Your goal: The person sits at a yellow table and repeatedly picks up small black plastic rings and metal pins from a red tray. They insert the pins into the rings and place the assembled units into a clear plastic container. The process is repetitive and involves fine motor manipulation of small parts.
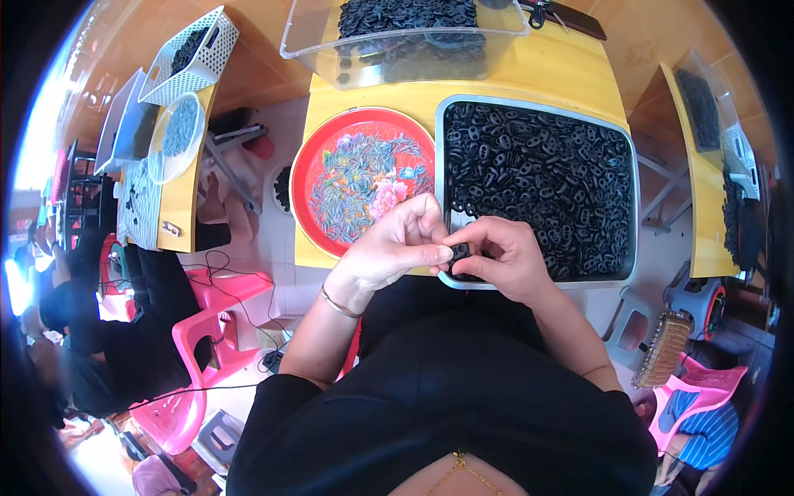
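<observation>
Between my two hands is a small black two-holed plastic piece (461, 250), like those in the tray. My right hand (509, 256) pinches it between thumb and fingers. My left hand (397, 241) is closed too, with its thumb tip against the piece's left side; whether a smaller part is in those fingers is hidden. Under and behind the hands stands a metal tray (635, 211) full of similar black pieces. Left of it, a round red tray (301, 178) with a flower print holds many thin, short, silvery parts, partly covered by my left hand.
A clear plastic bin (389, 71) of black pieces stands at the back of the yellow table (562, 74). On a side table at left are a white basket (178, 78) and a bowl (178, 136). Pink chairs (194, 347) and a person in dark clothes (91, 339) are at left.
</observation>
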`<state>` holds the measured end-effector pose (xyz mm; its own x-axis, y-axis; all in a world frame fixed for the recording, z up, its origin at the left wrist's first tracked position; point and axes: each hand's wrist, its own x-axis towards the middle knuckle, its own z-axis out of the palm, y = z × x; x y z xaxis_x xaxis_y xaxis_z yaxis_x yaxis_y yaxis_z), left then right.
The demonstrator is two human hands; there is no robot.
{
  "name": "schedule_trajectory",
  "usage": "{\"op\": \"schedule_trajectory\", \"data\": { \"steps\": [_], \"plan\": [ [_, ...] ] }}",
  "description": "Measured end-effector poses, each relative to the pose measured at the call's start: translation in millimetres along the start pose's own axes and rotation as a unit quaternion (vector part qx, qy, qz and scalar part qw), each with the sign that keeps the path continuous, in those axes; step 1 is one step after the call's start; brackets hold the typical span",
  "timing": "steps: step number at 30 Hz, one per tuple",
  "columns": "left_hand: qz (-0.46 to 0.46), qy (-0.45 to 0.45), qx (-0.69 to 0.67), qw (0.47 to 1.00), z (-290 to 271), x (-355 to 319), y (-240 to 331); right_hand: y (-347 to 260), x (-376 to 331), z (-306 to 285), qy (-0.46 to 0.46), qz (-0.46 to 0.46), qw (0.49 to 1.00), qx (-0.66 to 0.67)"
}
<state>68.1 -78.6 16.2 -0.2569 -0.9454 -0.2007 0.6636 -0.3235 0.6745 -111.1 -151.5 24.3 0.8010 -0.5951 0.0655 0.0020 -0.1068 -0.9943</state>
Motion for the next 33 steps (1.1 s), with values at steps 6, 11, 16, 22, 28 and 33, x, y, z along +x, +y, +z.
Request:
{"op": "schedule_trajectory", "data": {
  "steps": [6, 11, 16, 22, 28, 33],
  "plan": [
    [0.006, -0.002, 0.002, 1.000, 0.3, -0.8, -3.8, 11.3, -5.8, 8.0, 0.020, 0.045, 0.995, 0.091],
    [0.036, 0.002, -0.003, 0.999, 0.5, -1.3, -2.6, 14.7, 1.3, 4.4, 0.004, -0.001, 0.997, 0.083],
    [0.044, 0.015, 0.036, 0.998, 2.6, -3.4, 6.3, 12.6, 6.0, 1.4, -0.020, -0.022, 0.996, 0.083],
    [0.059, 0.014, 0.051, 0.997, -2.0, -3.1, 5.2, 7.3, 7.3, 1.1, -0.014, -0.021, 0.999, 0.028],
    [0.063, 0.013, 0.070, 0.995, -1.3, -1.9, 6.1, 11.1, 7.4, -1.2, -0.009, -0.027, 1.000, 0.010],
    [0.065, 0.011, 0.095, 0.993, -2.4, -2.6, 8.0, 13.5, 9.6, 1.7, 0.012, -0.031, 0.999, 0.001]
  ]
}}
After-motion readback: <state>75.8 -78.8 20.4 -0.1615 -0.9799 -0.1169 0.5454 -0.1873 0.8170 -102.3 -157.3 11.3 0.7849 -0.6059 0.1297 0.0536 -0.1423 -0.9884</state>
